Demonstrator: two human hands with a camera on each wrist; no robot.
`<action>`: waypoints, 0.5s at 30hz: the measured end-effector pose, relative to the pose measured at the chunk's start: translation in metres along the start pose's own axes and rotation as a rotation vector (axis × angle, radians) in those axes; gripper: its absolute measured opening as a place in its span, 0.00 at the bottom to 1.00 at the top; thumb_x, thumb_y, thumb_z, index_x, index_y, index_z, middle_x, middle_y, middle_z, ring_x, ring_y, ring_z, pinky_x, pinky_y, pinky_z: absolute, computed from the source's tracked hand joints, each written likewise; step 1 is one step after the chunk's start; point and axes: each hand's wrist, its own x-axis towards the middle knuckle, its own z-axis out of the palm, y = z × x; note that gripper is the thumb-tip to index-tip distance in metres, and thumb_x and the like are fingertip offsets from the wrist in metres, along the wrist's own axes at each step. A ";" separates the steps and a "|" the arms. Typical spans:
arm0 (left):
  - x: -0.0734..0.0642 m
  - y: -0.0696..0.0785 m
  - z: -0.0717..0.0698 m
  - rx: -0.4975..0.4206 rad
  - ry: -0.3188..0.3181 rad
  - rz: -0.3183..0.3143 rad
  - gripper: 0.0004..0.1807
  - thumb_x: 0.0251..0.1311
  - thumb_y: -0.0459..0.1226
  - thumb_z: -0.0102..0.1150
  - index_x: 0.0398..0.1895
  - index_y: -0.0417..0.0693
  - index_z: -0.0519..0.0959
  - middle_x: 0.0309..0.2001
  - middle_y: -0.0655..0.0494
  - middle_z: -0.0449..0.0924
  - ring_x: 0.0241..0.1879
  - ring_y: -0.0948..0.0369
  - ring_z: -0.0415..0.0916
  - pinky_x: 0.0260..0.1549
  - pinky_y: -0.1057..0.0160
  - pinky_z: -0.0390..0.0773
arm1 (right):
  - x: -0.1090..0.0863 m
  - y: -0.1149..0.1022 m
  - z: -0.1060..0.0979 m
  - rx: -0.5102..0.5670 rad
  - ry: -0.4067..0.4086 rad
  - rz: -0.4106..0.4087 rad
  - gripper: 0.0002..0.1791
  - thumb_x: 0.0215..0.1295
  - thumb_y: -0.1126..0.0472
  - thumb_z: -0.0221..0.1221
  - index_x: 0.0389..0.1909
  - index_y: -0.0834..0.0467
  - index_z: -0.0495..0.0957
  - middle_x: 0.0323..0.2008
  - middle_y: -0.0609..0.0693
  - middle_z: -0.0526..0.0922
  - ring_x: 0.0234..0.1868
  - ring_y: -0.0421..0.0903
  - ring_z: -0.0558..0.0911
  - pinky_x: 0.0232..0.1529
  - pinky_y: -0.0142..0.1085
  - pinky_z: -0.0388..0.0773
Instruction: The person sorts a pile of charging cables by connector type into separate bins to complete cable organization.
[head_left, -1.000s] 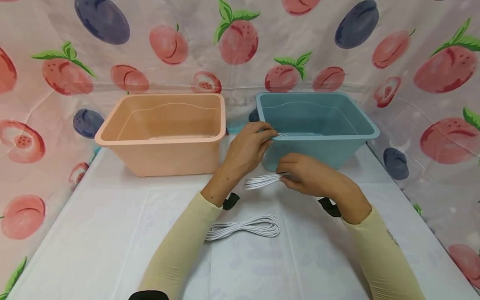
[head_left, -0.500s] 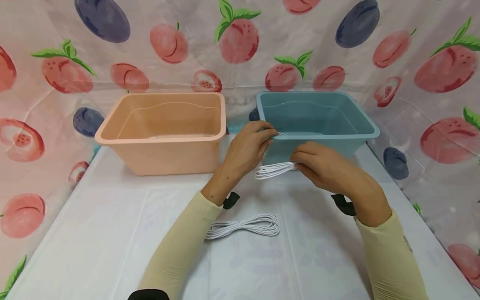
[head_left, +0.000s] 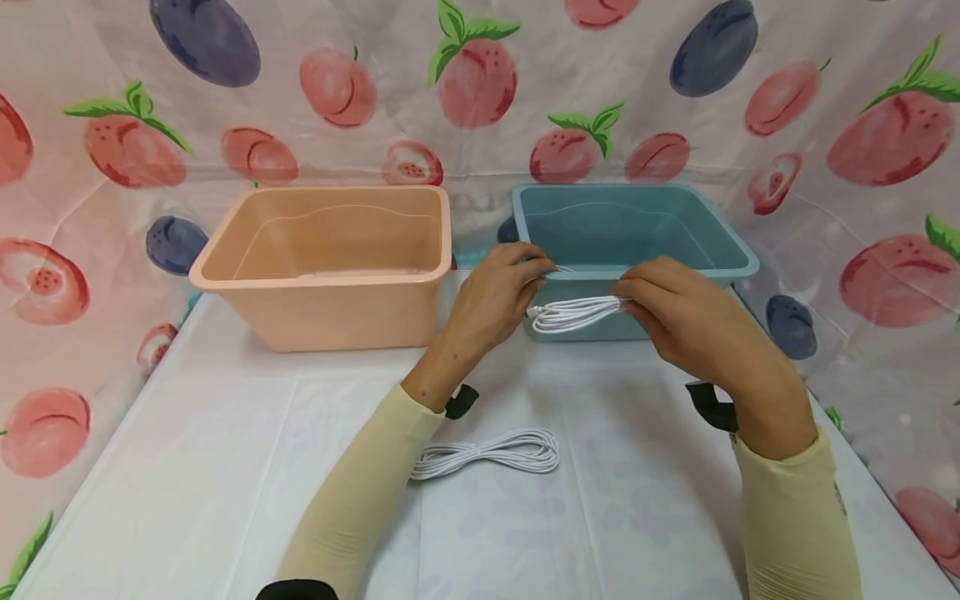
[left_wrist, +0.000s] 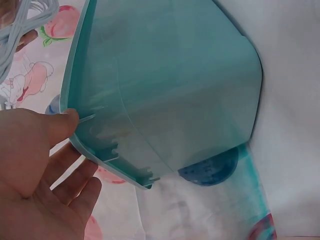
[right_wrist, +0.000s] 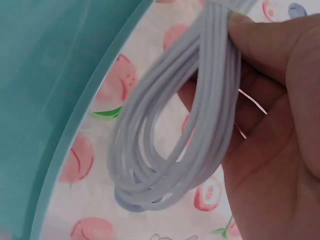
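Note:
My right hand [head_left: 690,325] pinches a coiled white cable [head_left: 576,315] by its middle. The looped end hangs out to the left, in front of the front wall of a teal plastic bin [head_left: 720,273]. Close up in the right wrist view, thumb and fingers grip the bundle [right_wrist: 215,85] beside the bin's rim. My left hand [head_left: 495,292] holds the same bin at its front left corner. The left wrist view has the thumb of that hand [left_wrist: 30,155] on one side of the rim and the fingers behind it. Another coiled white cable [head_left: 528,450] lies on the table nearer to me.
To the left of the teal bin stands a peach plastic bin [head_left: 352,317], with a gap between the two. Both rest on a white-covered table [head_left: 225,467]. A fruit-print cloth [head_left: 480,150] hangs behind and along the sides.
My right hand has lifted the coiled cable up and to the right, from low before the teal bin to just under its rim. The left hand stays on the rim.

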 end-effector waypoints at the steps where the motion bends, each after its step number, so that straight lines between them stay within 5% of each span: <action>1: 0.000 0.000 0.000 -0.001 0.002 -0.001 0.14 0.77 0.37 0.61 0.60 0.51 0.88 0.62 0.55 0.81 0.67 0.55 0.73 0.66 0.62 0.75 | 0.000 0.001 0.000 -0.007 0.016 0.001 0.23 0.54 0.78 0.74 0.51 0.64 0.83 0.47 0.55 0.84 0.49 0.54 0.82 0.56 0.37 0.77; 9: -0.001 0.000 0.000 -0.003 0.006 -0.005 0.14 0.78 0.35 0.59 0.60 0.51 0.88 0.62 0.55 0.81 0.67 0.56 0.73 0.66 0.62 0.75 | -0.001 0.016 0.002 -0.068 0.151 0.036 0.16 0.63 0.78 0.68 0.52 0.70 0.83 0.46 0.62 0.84 0.50 0.59 0.82 0.66 0.24 0.66; 15: -0.001 -0.001 0.000 -0.007 0.016 0.004 0.14 0.77 0.36 0.62 0.60 0.49 0.87 0.61 0.55 0.82 0.66 0.56 0.74 0.67 0.63 0.74 | -0.004 0.028 0.010 -0.129 0.229 0.125 0.14 0.67 0.78 0.65 0.52 0.71 0.83 0.47 0.63 0.84 0.51 0.61 0.81 0.65 0.29 0.71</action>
